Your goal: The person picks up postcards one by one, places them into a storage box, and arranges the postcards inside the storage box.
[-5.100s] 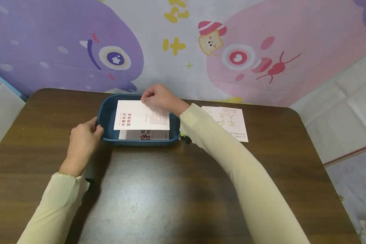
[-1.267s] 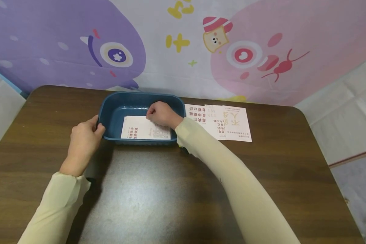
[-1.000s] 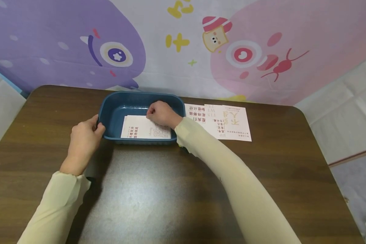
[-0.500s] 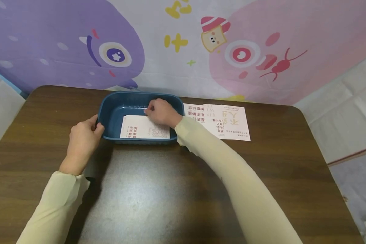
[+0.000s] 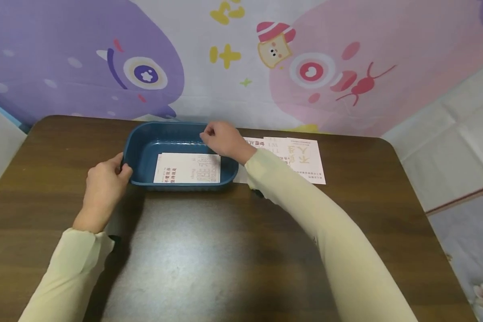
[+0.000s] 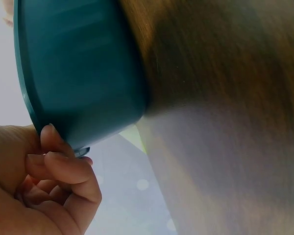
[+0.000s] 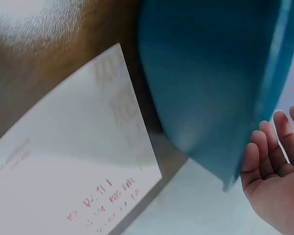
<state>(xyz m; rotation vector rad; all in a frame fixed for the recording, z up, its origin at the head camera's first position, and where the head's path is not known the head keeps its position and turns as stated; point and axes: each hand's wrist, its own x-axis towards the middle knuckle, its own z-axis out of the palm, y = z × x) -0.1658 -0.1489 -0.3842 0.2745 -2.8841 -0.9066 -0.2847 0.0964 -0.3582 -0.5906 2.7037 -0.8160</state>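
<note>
A dark blue plastic basin (image 5: pixel 165 133) stands near the back of the table. My left hand (image 5: pixel 104 185) pinches its left end at the rim; the left wrist view shows thumb and fingers closed on the handle edge of the basin (image 6: pixel 83 73). Inside, along the front, lie stacked white printed cards (image 5: pixel 181 170). Over the back right rim is my right hand (image 5: pixel 227 141), its fingers loosely bent and nothing between them. In the right wrist view those fingers (image 7: pixel 250 156) are beside the basin's rim, the thumb apart.
More white printed cards (image 5: pixel 306 163) overlap on the table right of the basin, partly hidden behind the right forearm. A brown wooden table (image 5: pixel 185 250) carries everything. Right behind its back edge hangs a cartoon-printed cloth (image 5: pixel 233 89).
Earlier the right hand lowered a card into the basin onto another. Since half a second ago it has let go and moved right and up to the rim. The left hand keeps its grip.
</note>
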